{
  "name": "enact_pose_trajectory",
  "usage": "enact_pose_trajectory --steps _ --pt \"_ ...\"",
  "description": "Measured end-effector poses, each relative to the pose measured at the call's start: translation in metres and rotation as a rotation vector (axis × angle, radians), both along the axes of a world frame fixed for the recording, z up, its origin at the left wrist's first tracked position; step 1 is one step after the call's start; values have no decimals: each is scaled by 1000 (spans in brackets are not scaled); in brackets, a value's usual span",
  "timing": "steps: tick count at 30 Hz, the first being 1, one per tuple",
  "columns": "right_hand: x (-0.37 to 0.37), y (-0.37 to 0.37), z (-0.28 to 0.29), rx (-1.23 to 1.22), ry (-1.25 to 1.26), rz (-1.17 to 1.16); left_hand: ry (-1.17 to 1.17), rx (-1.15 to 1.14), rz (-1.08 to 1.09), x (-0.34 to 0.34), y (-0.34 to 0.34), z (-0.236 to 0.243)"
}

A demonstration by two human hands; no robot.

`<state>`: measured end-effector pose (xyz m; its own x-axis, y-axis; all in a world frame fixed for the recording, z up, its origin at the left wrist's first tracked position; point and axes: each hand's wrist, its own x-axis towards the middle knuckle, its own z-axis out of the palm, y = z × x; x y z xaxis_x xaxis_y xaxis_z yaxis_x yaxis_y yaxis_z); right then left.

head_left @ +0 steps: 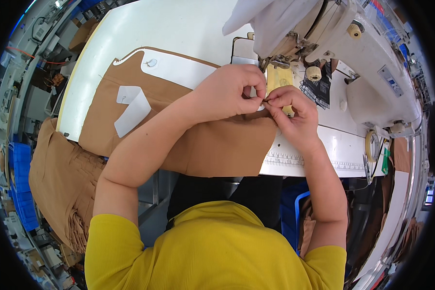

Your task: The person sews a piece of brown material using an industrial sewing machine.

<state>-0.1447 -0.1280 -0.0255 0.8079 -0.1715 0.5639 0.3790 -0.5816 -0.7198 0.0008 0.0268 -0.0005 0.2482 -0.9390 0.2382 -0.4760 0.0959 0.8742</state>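
A brown fabric piece (222,150) lies across the white sewing table, its near edge draping over the front. My left hand (227,92) is closed, thumb and forefinger pinching a small dark edge of this cloth. Right beside it, my right hand (297,116) pinches the same edge, the fingertips of both hands nearly touching. A long white pattern strip (179,67) with a small hole rests along the far side of the fabric. Nearer my left forearm lies a folded white strip (133,113). The sewing machine (343,53) stands just beyond my hands, its needle area partly hidden by white cloth.
A stack of brown fabric pieces (63,179) hangs off the table's left end. Along the front edge runs a printed ruler (295,160). A tape roll (372,145) and scissors-like metal tool (367,169) are at the right. Blue bins (21,183) stand at far left.
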Motion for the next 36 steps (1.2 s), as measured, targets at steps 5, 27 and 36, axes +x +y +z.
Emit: enact_pose_trajectory --steps 5,27,36 --pt "1 -1 -5 71 26 -32 -632 -257 226 -14 -4 -9" --pt "1 -5 -1 21 90 -31 -84 69 107 -4 -4 4" --pt "-1 -7 0 256 252 -50 -55 43 73 -3 -4 -3"
